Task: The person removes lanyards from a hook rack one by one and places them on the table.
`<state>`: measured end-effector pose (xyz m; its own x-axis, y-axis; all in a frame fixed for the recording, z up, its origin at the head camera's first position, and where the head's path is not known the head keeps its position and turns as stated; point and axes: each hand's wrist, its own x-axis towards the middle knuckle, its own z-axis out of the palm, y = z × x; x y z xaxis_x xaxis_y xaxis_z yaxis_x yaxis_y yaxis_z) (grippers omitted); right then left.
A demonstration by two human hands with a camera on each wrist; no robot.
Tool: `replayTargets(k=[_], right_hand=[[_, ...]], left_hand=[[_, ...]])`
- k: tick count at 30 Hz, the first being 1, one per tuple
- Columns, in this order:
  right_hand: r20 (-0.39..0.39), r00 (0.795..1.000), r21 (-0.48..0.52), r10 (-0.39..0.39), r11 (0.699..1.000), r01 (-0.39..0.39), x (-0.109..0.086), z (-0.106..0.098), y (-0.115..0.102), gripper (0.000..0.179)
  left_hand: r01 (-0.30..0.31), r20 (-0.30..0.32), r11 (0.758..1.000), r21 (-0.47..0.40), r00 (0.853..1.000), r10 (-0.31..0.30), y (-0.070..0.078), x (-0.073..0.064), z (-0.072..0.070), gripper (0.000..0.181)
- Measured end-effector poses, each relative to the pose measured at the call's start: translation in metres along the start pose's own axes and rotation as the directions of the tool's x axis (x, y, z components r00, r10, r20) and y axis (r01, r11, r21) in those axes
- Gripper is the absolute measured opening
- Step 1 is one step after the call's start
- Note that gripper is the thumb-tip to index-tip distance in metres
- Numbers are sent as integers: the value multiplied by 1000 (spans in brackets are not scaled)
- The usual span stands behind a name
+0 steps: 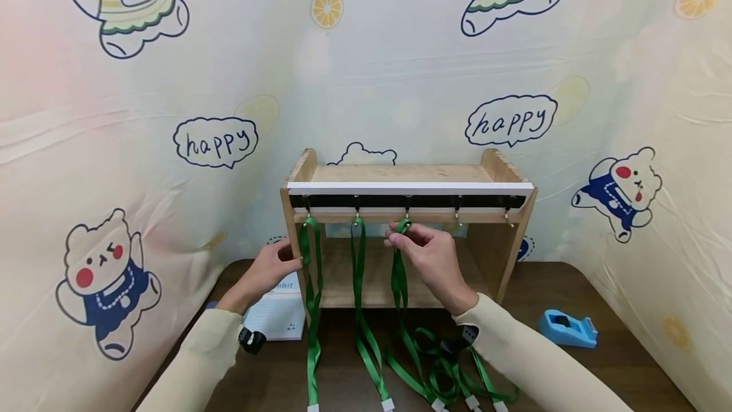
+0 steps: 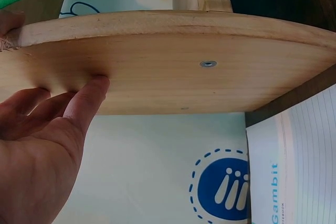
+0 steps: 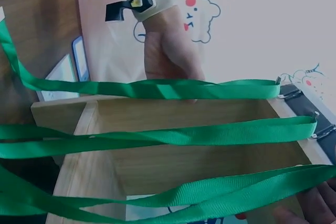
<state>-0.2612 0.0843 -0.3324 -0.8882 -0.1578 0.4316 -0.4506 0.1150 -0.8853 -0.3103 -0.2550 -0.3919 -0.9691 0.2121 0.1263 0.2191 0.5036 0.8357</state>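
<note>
A small wooden shelf carries a row of metal hooks along its black and white front strip. My right hand pinches the top loop of a green lanyard right below the middle hook; whether the loop is on that hook is hard to tell. Two more green lanyards, the left one and its neighbour, hang from hooks to the left. At the shelf's left side panel, my left hand holds on, fingertips against the outer face and thumb at the front edge.
More green lanyards with white ends lie in a tangle beneath my right wrist. Two hooks on the right carry nothing. A notebook lies left of the shelf, a blue tape dispenser to the right. Patterned cloth surrounds the table.
</note>
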Motion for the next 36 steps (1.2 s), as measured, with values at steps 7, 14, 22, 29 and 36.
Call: replayTargets(k=[7,14,22,29,36], right_hand=[[6,1000,37,28,999,-28,0,3,1,25],[0,999,36,33,999,-33,-2,4,0,23],[9,1000,56,-14,998,14,-9,4,-3,24],[-11,998,48,-67,997,68,-12,2,-4,24],[-19,998,43,-65,997,66,-14,-3,2,24]], left_hand=[[5,1,1000,-8,1000,-5,-1,-2,2,44],[-4,4,1000,-16,1000,4,-1,-3,2,43],[-6,4,1000,-13,1000,6,-1,-3,1,44],[5,0,1000,-11,1000,-5,-1,-3,2,43],[-5,-2,1000,-10,1000,5,2,0,2,41]])
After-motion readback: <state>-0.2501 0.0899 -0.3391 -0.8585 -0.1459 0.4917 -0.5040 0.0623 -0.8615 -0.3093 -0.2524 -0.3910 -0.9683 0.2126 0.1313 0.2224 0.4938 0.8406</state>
